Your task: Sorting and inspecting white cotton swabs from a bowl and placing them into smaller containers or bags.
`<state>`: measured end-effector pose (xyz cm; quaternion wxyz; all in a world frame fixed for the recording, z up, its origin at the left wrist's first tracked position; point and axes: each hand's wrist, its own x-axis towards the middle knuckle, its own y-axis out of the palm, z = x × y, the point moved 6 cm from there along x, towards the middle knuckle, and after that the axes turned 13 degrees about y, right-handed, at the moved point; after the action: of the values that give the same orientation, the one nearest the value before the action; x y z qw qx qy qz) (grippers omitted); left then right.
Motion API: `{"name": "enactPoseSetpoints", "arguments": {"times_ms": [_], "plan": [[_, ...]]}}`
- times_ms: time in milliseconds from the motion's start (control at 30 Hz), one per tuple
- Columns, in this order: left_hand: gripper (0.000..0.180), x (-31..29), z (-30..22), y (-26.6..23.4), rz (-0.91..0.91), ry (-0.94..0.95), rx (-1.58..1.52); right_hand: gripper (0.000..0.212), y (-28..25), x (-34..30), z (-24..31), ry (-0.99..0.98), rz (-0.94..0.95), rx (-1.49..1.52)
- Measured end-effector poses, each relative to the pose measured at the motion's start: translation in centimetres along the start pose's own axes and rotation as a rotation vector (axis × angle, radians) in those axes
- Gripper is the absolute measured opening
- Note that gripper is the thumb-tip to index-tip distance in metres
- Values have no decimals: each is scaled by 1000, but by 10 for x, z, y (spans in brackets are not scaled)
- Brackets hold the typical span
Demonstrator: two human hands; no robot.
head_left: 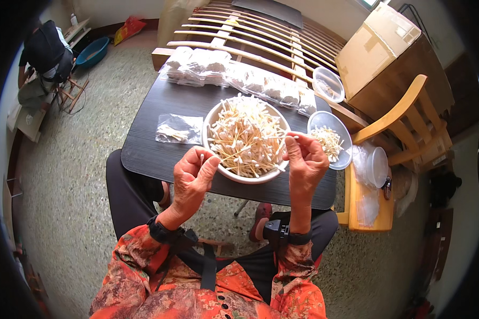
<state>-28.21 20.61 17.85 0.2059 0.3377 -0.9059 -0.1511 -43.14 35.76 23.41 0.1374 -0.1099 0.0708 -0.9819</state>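
Pinched at least one swab (201, 158) between thumb and fingers of the left hand (192, 173), and clamped a second swab (271, 138) between thumb and forefinger of the right hand (307, 159). Had the heap of loose swabs (245, 127) between both hands, piled high in the white bowl (242, 179); judged much left to handle. Saw a little laid in a small clear bag (178, 129) left of the bowl, and judged more done from the row of filled bags (239, 77) along the black table's (149, 117) far edge. Noted another lot in a clear tub (345, 157) at right; could not tell its purpose. Could not count the swabs gripped, with fingers partly hidden, nor read the bags' contents through glare.
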Motion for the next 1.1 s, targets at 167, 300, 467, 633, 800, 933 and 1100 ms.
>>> {"name": "enactPoseSetpoints", "arguments": {"times_ms": [167, 300, 467, 633, 800, 933, 1100], "plan": [[9, -1, 1, -3, -9, -38, -20, 13, 1, -3, -12, 265, 39, 526], [9, -1, 0, -4, -27, -47, -69, 12, 25, -19, -14, 433, 204, 854], [7, -2, -8, 2, -7, -44, -150, 10, 47, -41, -4, 506, 305, 897], [18, -7, -5, 6, 22, -148, -285, 10, 55, -55, 5, 371, 271, 717], [19, -13, -3, 7, -16, -172, -373, 11, 71, -66, -5, 535, 327, 837], [14, -12, -3, 7, -100, -210, -436, 13, 80, -75, -8, 626, 377, 948], [16, -11, -6, 8, -74, -163, -493, 11, 83, -80, -11, 700, 370, 993]]}}
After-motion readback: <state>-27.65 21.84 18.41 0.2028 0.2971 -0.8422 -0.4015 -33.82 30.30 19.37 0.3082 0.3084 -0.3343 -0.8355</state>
